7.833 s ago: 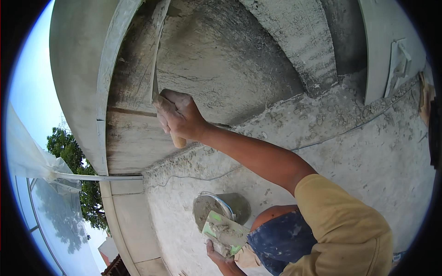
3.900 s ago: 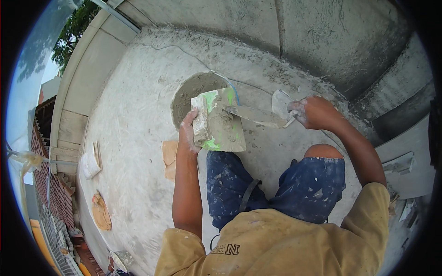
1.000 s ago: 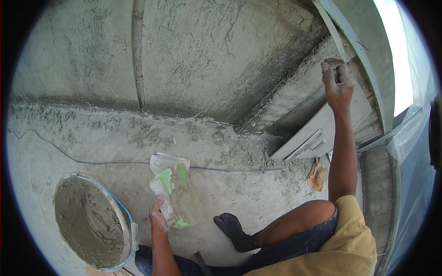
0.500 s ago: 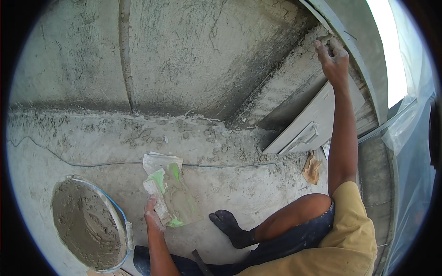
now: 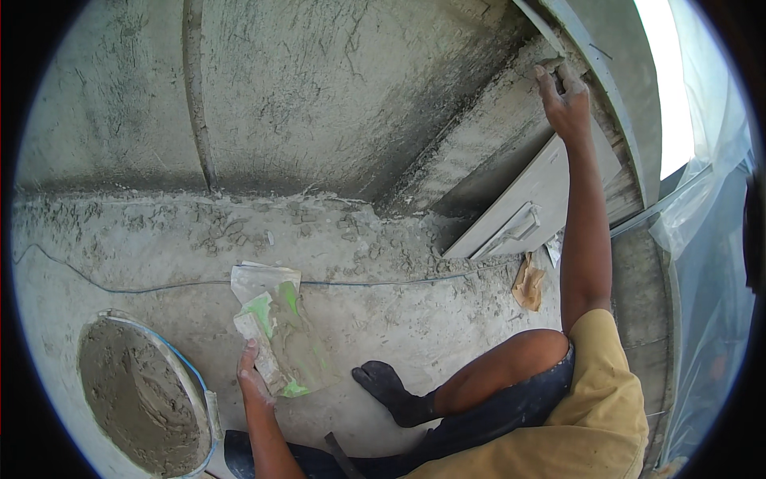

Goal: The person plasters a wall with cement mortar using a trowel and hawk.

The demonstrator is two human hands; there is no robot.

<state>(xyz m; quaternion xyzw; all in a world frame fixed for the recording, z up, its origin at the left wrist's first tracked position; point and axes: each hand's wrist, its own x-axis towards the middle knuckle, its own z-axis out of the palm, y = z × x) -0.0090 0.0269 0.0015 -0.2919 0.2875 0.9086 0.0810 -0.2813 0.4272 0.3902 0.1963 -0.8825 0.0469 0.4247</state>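
Note:
My left hand (image 5: pixel 253 377) grips the near-left edge of a flat green board (image 5: pixel 299 343) smeared with grey mortar, held above the floor. A whitish strip runs along that edge under my fingers. To the left stands a round bucket (image 5: pixel 209 415) with a blue-edged rim, full of wet grey mortar (image 5: pixel 136 391). At the upper right, my right arm is stretched out, and my right hand (image 5: pixel 568 104) is at the upper end of a rough mortar band (image 5: pixel 487 116) on the wall. Its fingers are bent around a small grey thing, too unclear to name.
A pale panel with a handle (image 5: pixel 550 188) leans below my right hand. Crumpled brown paper (image 5: pixel 528 286) and a thin cable (image 5: pixel 383 283) lie on the floor. Mortar crumbs line the wall's foot. A curved edge (image 5: pixel 610 88) and clear plastic sheeting (image 5: pixel 710 239) are at the right.
The whole view has shifted slightly, so most things appear a little further left. Both hands keep nearly the same places against the board and the wall.

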